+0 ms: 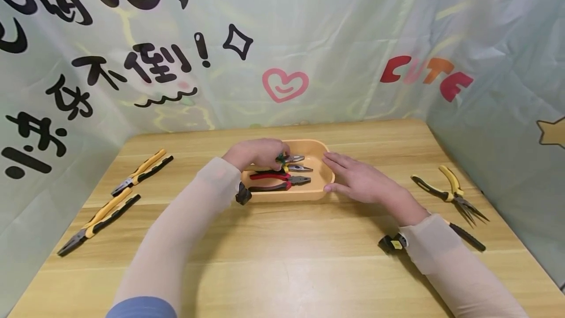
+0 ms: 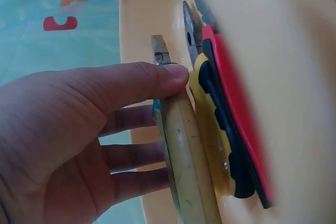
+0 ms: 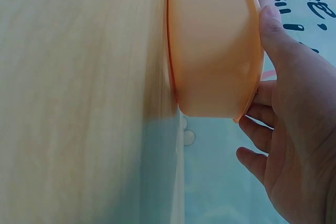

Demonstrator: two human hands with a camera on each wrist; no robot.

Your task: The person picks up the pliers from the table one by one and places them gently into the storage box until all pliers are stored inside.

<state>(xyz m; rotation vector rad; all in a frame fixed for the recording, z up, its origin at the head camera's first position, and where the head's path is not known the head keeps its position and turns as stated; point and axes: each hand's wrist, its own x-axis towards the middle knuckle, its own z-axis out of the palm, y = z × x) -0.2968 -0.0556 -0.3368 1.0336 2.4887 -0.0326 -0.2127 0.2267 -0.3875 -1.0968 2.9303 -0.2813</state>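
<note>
My left hand reaches into an orange plastic tray and pinches pliers with pale yellow and green handles, thumb on one side and fingers on the other. The jaws of these pliers point right in the head view. Beside them in the tray lie yellow-and-black needle-nose pliers and red-and-black combination pliers. My right hand touches the tray's right end, its fingers on the rim and its thumb near the front corner. In the right wrist view the tray's outer wall shows beside that hand.
Two yellow-and-black pliers lie on the left of the wooden table. Splayed needle-nose pliers lie at the right. A black handle pokes out beyond my right forearm. Printed cloth hangs around the table.
</note>
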